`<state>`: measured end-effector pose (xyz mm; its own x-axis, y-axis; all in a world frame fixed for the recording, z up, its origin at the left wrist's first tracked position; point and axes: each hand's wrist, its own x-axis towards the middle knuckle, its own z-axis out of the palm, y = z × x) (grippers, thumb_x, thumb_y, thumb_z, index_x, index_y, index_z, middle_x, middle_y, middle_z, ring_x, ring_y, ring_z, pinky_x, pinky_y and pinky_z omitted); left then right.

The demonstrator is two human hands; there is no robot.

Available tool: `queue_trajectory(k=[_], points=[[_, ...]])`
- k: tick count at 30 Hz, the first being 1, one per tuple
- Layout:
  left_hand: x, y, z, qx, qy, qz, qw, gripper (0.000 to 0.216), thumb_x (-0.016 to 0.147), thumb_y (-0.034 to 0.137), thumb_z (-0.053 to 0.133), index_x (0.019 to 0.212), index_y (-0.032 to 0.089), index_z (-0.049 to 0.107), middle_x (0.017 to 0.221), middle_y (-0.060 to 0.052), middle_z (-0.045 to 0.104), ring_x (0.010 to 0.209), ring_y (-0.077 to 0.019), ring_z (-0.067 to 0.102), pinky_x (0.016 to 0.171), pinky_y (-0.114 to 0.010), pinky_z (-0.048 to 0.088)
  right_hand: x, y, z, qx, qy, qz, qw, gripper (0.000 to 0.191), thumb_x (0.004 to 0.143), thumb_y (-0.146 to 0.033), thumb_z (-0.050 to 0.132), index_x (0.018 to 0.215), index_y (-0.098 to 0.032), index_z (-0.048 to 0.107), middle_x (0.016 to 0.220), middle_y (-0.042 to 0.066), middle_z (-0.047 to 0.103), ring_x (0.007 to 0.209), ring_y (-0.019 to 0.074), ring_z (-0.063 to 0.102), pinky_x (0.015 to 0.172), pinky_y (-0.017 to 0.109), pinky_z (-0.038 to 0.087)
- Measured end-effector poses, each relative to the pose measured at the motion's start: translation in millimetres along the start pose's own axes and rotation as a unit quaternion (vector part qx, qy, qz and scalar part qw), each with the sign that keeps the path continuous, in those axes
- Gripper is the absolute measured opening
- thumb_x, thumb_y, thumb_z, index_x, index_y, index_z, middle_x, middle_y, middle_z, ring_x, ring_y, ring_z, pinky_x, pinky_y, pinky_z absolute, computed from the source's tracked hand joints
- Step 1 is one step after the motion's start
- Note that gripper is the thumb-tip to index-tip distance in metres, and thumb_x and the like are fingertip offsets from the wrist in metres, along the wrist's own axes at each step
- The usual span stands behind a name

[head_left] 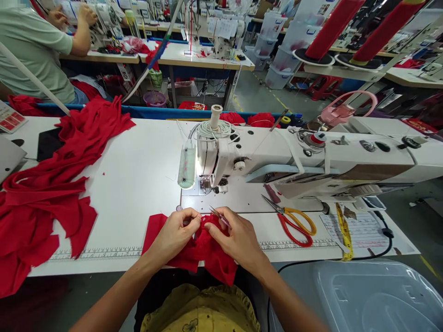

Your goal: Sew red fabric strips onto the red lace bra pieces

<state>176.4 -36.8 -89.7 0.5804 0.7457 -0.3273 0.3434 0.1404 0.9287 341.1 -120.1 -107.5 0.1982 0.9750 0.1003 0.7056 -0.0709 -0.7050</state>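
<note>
My left hand (pixel 180 233) pinches the edge of a red fabric piece (pixel 219 260) between thumb and fingers. In my right hand (pixel 240 237) is a pair of small thread snips (pixel 218 215), their pointed tips angled up and left over the cloth; fingers hide most of the handle. The fabric lies gathered at the table's front edge and partly hangs over it. Just beyond my hands stands a white sewing machine (pixel 259 150), its presser foot (pixel 205 182) above the bed. Large scissors (pixel 292 220) with red and yellow handles rest to the right.
A heap of red fabric strips (pixel 69 170) covers the table's left side. A tape measure (pixel 344 233) and written paper (pixel 368 235) lie at right, above a plastic bin lid (pixel 377 295). Red thread cones (pixel 334 30) stand upper right. Another person (pixel 34 50) sits upper left.
</note>
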Motion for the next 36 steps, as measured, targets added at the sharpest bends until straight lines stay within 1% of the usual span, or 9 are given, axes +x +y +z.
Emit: queue_trajectory(k=[2,3,5,7,9,15,21,30,36], points=[[0.4,-1.4,0.4,0.002,0.002,0.0,1.0,0.032,0.085,0.046,0.054,0.074,0.017,0.058,0.064,0.001,0.054,0.057,-0.0114,0.047,0.051,-0.021,0.039,-5.2,-3.0,-3.4,-0.032,0.031,-0.046,0.998,0.027,0.097,-0.042,0.052,0.114,-0.023,0.058,0.097,0.004,0.072,0.083,0.0195,0.067,0.071,0.028,0.045],[0.6,-1.8,0.6,0.002,0.0,0.001,1.0,0.032,0.086,0.046,0.054,0.074,0.017,0.058,0.065,0.001,0.053,0.057,-0.0114,0.047,0.051,-0.021,0.039,-7.7,-4.6,-4.6,-0.054,0.047,-0.074,0.995,0.028,0.1,-0.04,0.047,0.117,-0.021,0.058,0.1,0.006,0.072,0.086,0.0197,0.067,0.072,0.028,0.045],[1.0,-2.5,0.8,0.002,-0.002,0.004,1.0,0.031,0.086,0.046,0.054,0.074,0.017,0.058,0.065,0.001,0.053,0.058,-0.0115,0.048,0.052,-0.021,0.04,-12.1,-7.3,-5.5,-0.118,0.076,-0.121,0.983,0.028,0.103,-0.036,0.041,0.116,-0.019,0.06,0.096,0.007,0.072,0.082,0.0191,0.067,0.067,0.028,0.044],[1.2,-3.0,0.9,0.005,-0.002,0.006,1.0,0.031,0.087,0.045,0.053,0.074,0.017,0.057,0.064,0.002,0.051,0.058,-0.0111,0.047,0.052,-0.021,0.039,-15.2,-8.4,-4.7,-0.182,0.094,-0.156,0.966,0.025,0.102,-0.033,0.046,0.112,-0.017,0.063,0.087,0.007,0.071,0.073,0.0182,0.065,0.062,0.029,0.042],[1.4,-3.6,0.8,0.007,-0.004,0.006,1.0,0.03,0.087,0.044,0.053,0.074,0.017,0.057,0.064,0.002,0.05,0.057,-0.0108,0.046,0.052,-0.021,0.038,-16.9,-7.6,-3.2,-0.221,0.096,-0.182,0.953,0.023,0.101,-0.031,0.051,0.111,-0.016,0.065,0.082,0.007,0.071,0.067,0.0178,0.063,0.059,0.031,0.04],[1.5,-3.3,1.1,-0.005,-0.01,0.004,1.0,0.029,0.087,0.043,0.053,0.074,0.017,0.056,0.064,0.003,0.052,0.058,-0.0107,0.046,0.054,-0.021,0.037,-16.6,-2.0,-1.2,-0.222,0.086,-0.191,0.952,0.021,0.1,-0.028,0.053,0.111,-0.017,0.067,0.077,0.006,0.068,0.063,0.017,0.061,0.057,0.031,0.039],[0.7,-2.1,1.7,-0.014,-0.014,-0.004,1.0,0.029,0.087,0.044,0.053,0.074,0.017,0.055,0.065,0.003,0.051,0.059,-0.0106,0.046,0.055,-0.021,0.037,-14.6,0.2,1.2,-0.283,0.128,-0.229,0.922,0.021,0.101,-0.028,0.053,0.109,-0.013,0.065,0.077,0.004,0.069,0.062,0.0143,0.061,0.057,0.029,0.04],[1.7,-3.7,0.5,-0.007,-0.017,0.006,1.0,0.029,0.087,0.042,0.053,0.074,0.017,0.055,0.067,0.002,0.052,0.061,-0.0106,0.046,0.056,-0.021,0.037,-12.2,1.7,8.0,-0.286,0.156,-0.243,0.914,0.02,0.101,-0.028,0.056,0.106,-0.011,0.065,0.076,0.004,0.068,0.06,0.013,0.06,0.057,0.029,0.041],[-0.1,-2.7,-0.2,-0.006,-0.021,0.003,1.0,0.029,0.087,0.042,0.053,0.075,0.016,0.057,0.067,0.002,0.052,0.06,-0.0101,0.045,0.056,-0.022,0.036,-12.5,2.7,15.8,-0.309,0.185,-0.248,0.899,0.018,0.1,-0.028,0.057,0.105,-0.012,0.064,0.069,0.001,0.064,0.056,0.0132,0.057,0.055,0.031,0.038]])
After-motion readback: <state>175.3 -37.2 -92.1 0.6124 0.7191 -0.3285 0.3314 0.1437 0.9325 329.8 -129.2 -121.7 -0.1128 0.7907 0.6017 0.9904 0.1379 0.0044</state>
